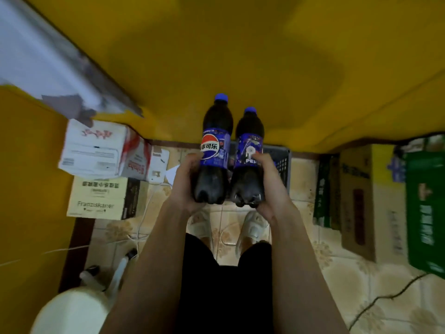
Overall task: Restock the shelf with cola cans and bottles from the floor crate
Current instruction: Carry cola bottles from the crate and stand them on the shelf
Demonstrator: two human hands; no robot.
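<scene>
I hold two dark cola bottles with blue caps and blue labels side by side in front of me. My left hand point(186, 183) grips the lower half of the left bottle point(215, 150). My right hand point(271, 186) grips the lower half of the right bottle point(249, 157). Both bottles stand upright, their caps reaching up in front of the yellow shelf surface point(240, 56). The dark plastic floor crate point(281, 160) lies on the tiled floor behind the bottles, mostly hidden by them.
Stacked cardboard boxes point(101, 169) sit on the floor at the left. A brown carton point(361, 198) and a green carton point(426, 208) stand at the right. A white object point(72, 309) is at the lower left. Cords lie across the tiled floor.
</scene>
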